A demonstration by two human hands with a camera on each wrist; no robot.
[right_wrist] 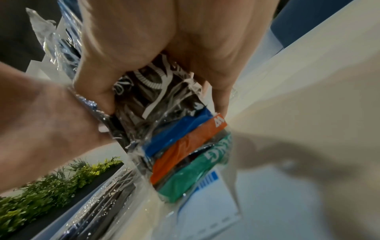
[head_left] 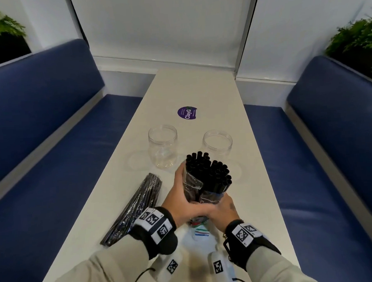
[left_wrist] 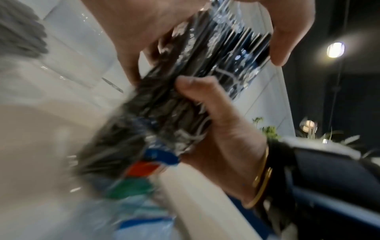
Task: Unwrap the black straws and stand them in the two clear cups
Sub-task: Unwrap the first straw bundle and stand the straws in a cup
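Both hands hold one bundle of black straws (head_left: pixel 208 174) upright over the near table. The straws' open ends stick out of a clear plastic wrapper (head_left: pixel 199 228) with blue, orange and green stripes (right_wrist: pixel 185 146). My left hand (head_left: pixel 183 190) grips the bundle's left side, higher up. My right hand (head_left: pixel 222 205) grips the wrapped lower part (left_wrist: pixel 185 97) from the right. Two clear cups stand just beyond, the left cup (head_left: pixel 162 146) and the right cup (head_left: pixel 217 143), both holding nothing. A second wrapped pack of straws (head_left: pixel 134 208) lies flat left of my hands.
The narrow white table (head_left: pixel 199 90) runs away from me with a round purple sticker (head_left: pixel 187 113) past the cups. Blue benches (head_left: pixel 40 127) flank it on both sides, the right bench (head_left: pixel 331 144) close by. Plants (head_left: pixel 356 39) stand behind the benches.
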